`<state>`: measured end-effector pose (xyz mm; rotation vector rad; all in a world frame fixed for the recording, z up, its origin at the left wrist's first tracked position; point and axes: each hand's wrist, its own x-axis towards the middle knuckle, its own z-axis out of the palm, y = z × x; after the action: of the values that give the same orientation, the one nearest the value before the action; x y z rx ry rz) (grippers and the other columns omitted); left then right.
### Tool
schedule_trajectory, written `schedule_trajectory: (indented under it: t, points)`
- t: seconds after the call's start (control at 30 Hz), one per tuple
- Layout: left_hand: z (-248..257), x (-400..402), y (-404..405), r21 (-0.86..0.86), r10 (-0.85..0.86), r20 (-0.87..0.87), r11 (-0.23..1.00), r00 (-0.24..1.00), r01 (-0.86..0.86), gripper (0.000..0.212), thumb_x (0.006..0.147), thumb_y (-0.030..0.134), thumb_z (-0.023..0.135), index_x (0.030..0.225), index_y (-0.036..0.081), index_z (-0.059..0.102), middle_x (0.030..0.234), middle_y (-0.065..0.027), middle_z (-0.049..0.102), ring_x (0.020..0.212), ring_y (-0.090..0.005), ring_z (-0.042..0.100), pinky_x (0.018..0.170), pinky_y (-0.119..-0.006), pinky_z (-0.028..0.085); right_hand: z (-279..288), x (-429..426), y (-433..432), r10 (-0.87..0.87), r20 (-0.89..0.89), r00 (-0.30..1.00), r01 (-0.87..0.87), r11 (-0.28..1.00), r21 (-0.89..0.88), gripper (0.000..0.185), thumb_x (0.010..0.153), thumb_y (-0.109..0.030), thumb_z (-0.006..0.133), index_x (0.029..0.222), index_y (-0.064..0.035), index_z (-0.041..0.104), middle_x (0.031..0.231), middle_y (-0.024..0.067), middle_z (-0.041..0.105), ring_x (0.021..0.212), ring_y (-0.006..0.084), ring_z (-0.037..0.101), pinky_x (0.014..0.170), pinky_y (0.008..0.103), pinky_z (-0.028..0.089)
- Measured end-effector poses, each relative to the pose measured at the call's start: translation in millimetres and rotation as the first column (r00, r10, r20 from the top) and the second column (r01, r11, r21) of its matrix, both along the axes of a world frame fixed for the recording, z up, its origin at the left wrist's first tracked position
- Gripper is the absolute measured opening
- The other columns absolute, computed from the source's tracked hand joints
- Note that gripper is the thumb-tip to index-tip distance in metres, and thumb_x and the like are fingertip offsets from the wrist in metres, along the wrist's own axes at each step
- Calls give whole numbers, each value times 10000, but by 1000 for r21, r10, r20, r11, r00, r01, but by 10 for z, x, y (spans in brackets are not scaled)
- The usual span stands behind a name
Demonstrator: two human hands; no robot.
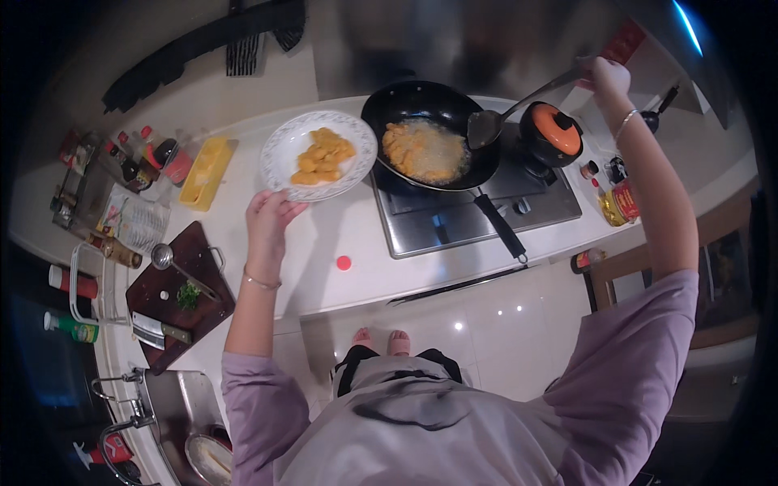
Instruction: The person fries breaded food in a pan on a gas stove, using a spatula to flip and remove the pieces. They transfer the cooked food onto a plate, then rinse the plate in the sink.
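My left hand grips the near rim of a white patterned plate, held beside the wok above the counter. Yellow-orange battered pieces lie on the plate. Up at the right, my right hand is closed on the handle of a metal wok spatula, whose blade is over the right side of the black wok. Inside the wok, more orange-yellow pieces sit in bubbling oil. The wok stands on a steel gas hob, its black handle pointing towards me.
An orange-lidded pot stands right of the wok. On the left are a yellow tray, sauce bottles, and a dark cutting board with a ladle, chopped greens and a cleaver. A red cap lies on the counter.
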<state>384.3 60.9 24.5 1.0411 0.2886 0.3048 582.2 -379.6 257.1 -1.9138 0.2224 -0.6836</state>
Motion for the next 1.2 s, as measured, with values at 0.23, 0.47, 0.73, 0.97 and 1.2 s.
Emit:
schedule_trajectory:
  t: [0.23, 0.47, 0.73, 0.97, 1.2]
  points:
    - [-43, -107, 124, 34, 28, -80, 999, 996, -25, 85, 768, 23, 493, 705, 36, 437, 725, -100, 550, 653, -194, 577, 683, -347, 507, -297, 77, 124, -148, -92, 985, 133, 979, -156, 171, 659, -54, 555, 770, 74, 537, 728, 132, 573, 600, 200, 590, 494, 286, 528]
    - [28, -214, 123, 33, 48, -125, 998, 991, -45, 65, 776, 48, 501, 740, 36, 448, 748, -108, 565, 672, -201, 582, 683, -338, 496, -930, 269, -463, -179, -211, 961, 176, 984, -32, 165, 668, -85, 520, 719, 67, 560, 705, 154, 584, 532, 221, 590, 470, 303, 481]
    - [25, -442, 180, 103, 58, -120, 994, 991, -46, 28, 775, 67, 501, 768, 45, 517, 781, -74, 587, 685, -159, 571, 697, -315, 483, -2146, 124, -461, 216, -140, 966, -55, 705, 707, 132, 712, 65, 485, 839, 90, 512, 769, 137, 535, 565, 217, 556, 569, 371, 553]
    - [-66, -460, 184, 83, 115, -125, 991, 985, -105, 97, 764, 55, 523, 707, 72, 447, 655, -44, 547, 600, -151, 565, 655, -333, 511, -2561, 104, -233, 317, -65, 946, -110, 502, 858, 128, 765, 10, 487, 875, 67, 519, 813, 133, 544, 742, 268, 559, 737, 409, 500]
    - [-108, -370, 103, 71, 126, -125, 990, 984, -118, 82, 761, 44, 512, 713, 57, 447, 675, -63, 547, 604, -164, 567, 676, -352, 514, -2575, 51, -11, 315, 53, 948, -188, 417, 889, 146, 782, -4, 479, 908, 67, 492, 828, 144, 542, 757, 266, 568, 724, 360, 511]
